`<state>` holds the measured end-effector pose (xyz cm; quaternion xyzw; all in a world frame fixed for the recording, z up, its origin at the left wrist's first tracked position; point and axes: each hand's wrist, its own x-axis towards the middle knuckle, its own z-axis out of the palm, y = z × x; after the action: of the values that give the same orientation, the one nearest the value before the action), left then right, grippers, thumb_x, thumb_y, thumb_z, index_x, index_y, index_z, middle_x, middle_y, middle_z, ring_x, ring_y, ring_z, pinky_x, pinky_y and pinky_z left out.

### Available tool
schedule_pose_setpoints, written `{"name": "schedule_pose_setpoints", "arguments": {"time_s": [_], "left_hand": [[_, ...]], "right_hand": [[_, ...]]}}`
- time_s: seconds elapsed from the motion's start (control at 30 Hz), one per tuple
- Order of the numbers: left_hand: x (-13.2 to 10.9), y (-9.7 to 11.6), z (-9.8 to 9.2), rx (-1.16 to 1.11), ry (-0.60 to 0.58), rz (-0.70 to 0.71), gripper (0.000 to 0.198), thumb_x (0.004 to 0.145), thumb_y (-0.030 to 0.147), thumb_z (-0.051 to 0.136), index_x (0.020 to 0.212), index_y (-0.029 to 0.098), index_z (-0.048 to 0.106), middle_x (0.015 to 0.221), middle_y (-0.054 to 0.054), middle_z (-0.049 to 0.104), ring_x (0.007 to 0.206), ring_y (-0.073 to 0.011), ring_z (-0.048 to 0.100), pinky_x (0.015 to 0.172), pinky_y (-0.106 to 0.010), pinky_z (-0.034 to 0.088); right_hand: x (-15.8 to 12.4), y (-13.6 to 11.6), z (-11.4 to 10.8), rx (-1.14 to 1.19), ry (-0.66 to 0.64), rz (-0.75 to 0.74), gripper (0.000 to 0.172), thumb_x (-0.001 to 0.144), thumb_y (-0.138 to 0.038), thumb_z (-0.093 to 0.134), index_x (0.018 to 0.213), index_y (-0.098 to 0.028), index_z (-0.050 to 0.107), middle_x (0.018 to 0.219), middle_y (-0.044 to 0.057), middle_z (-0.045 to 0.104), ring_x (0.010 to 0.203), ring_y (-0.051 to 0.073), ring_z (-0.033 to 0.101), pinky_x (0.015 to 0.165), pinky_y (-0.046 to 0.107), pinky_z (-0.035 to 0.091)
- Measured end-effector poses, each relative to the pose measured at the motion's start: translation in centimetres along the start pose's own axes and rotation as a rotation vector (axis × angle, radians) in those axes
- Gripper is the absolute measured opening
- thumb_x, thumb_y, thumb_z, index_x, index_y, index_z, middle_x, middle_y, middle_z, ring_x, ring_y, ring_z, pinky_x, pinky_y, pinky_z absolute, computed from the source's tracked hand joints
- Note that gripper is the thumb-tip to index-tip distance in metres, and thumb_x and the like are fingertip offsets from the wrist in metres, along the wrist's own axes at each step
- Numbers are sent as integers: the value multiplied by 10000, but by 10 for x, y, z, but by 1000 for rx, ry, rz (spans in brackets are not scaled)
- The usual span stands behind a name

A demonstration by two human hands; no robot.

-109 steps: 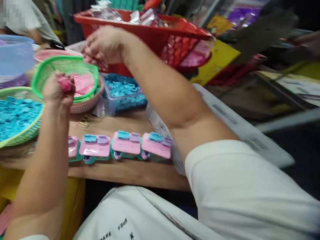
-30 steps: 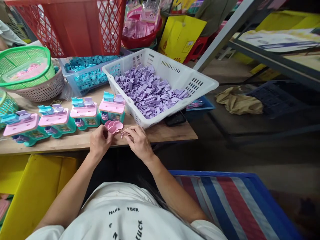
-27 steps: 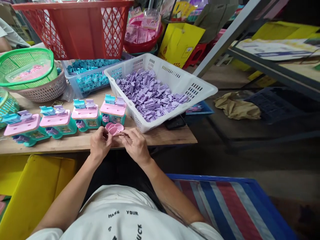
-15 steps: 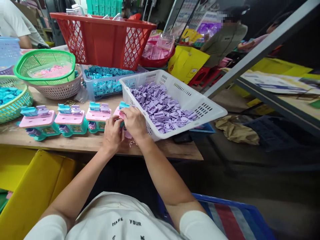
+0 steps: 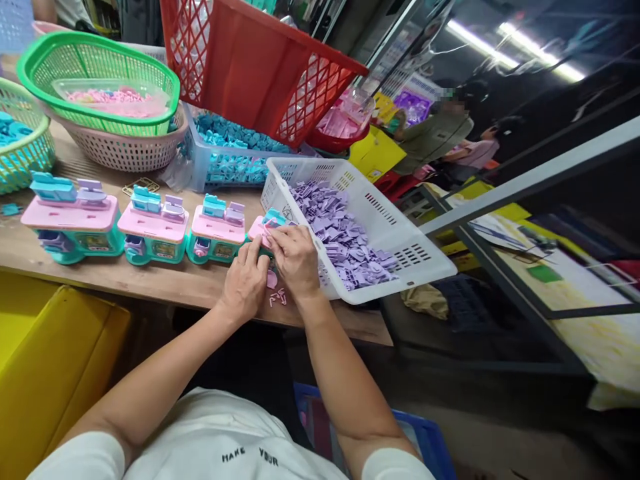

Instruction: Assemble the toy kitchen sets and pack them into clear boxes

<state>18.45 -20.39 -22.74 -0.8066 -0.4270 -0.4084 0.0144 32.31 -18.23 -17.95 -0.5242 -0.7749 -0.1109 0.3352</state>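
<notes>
Several toy kitchen counters stand in a row on the table; one [image 5: 70,213] at the far left has a pink top, teal base, and blue and purple fittings. At the row's right end, the last toy kitchen counter [image 5: 256,230] is partly covered by my hands. My left hand [image 5: 243,283] is closed against its front, fingers bent and steadying it. Above its pink top, my right hand [image 5: 296,261] pinches a small pink plastic piece [image 5: 268,227], largely hidden by the fingertips. Below the hands lie a rounded pink piece [image 5: 271,279] and several thin pink bits [image 5: 278,298].
A white crate [image 5: 400,283] of purple parts tilts close by my right hand. Behind are a red basket [image 5: 250,63], a blue bin [image 5: 225,173] of blue parts and a green basket [image 5: 170,87]. A yellow box [image 5: 60,373] stands at the left; people sit farther back.
The view has turned and tilted, so the row appears larger and the red basket slants. Both hands stay at the last counter; my right fingers now press lower over its pink top.
</notes>
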Motion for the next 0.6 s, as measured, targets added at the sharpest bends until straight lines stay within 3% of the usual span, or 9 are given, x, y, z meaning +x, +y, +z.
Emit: {"name": "schedule_pose_setpoints", "arguments": {"time_s": [0.23,0.47,0.6], "left_hand": [[-11,2,1,-206,86,-8,268,958,77,402,1187,137,527,1444,-217,523,1386,-287,492,1080,-454,534],[-16,-4,-4,-361,113,-24,325,931,43,396,1225,141,493,1396,-215,523,1360,-271,508,1050,-428,547],[-17,-5,-11,-307,123,-23,245,936,77,424,1139,155,538,1251,-178,586,1177,-258,590,948,-406,577]], "right_hand": [[2,-1,3,-116,-3,-97,270,1024,-310,492,1084,-233,744,1001,67,755,902,240,601,833,384,479],[0,-15,-6,-237,-100,-62,256,1000,-229,509,1159,-242,709,1055,91,744,997,273,551,853,419,387],[1,-20,-1,-234,-155,4,267,988,-180,487,1150,-214,697,1073,106,731,1013,282,541,880,439,370]]}}
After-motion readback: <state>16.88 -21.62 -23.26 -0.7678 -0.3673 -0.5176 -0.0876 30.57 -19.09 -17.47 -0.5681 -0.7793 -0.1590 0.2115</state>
